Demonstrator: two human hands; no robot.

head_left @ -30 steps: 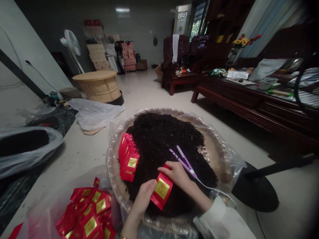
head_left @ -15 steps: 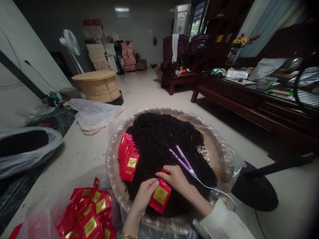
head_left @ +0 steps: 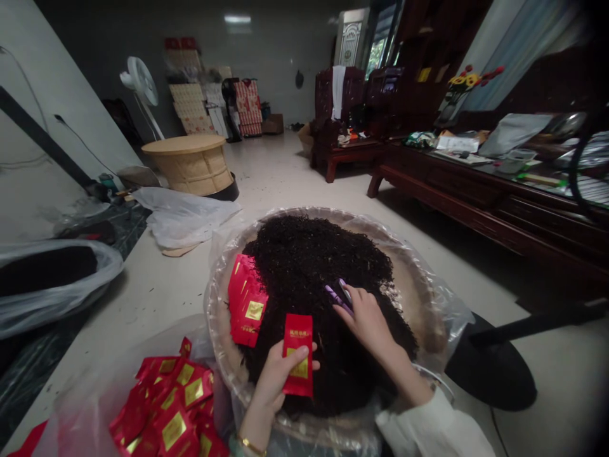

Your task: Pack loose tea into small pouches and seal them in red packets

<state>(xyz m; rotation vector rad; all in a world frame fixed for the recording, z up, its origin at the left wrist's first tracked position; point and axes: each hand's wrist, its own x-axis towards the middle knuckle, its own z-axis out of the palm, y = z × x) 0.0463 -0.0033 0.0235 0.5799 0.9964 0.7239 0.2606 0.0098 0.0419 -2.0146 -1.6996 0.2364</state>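
Note:
Upright in my left hand (head_left: 277,374) is a red packet (head_left: 299,330) with a gold label, my thumb across its front and fingers behind. My right hand (head_left: 368,320) closes over a purple hair straightener (head_left: 339,298) lying on the dark loose tea leaves (head_left: 304,254); its two arms poke out past my fingers, slightly apart, and the rest is hidden by the hand. The leaves are heaped in a wide round basket (head_left: 423,279) lined with clear plastic. A fanned stack of flat red packets (head_left: 245,304) rests on the basket's left side.
At the lower left, a clear plastic bag (head_left: 85,400) holds several filled red packets (head_left: 174,406). Another lined container (head_left: 107,270) of dark leaves stands at far left. A black round stand base (head_left: 495,368) is right of the basket; a low wooden table (head_left: 476,203) stands beyond.
My right hand has let go of the packet and moved right and up onto the hair straightener. My left hand now holds the packet alone, turned more upright.

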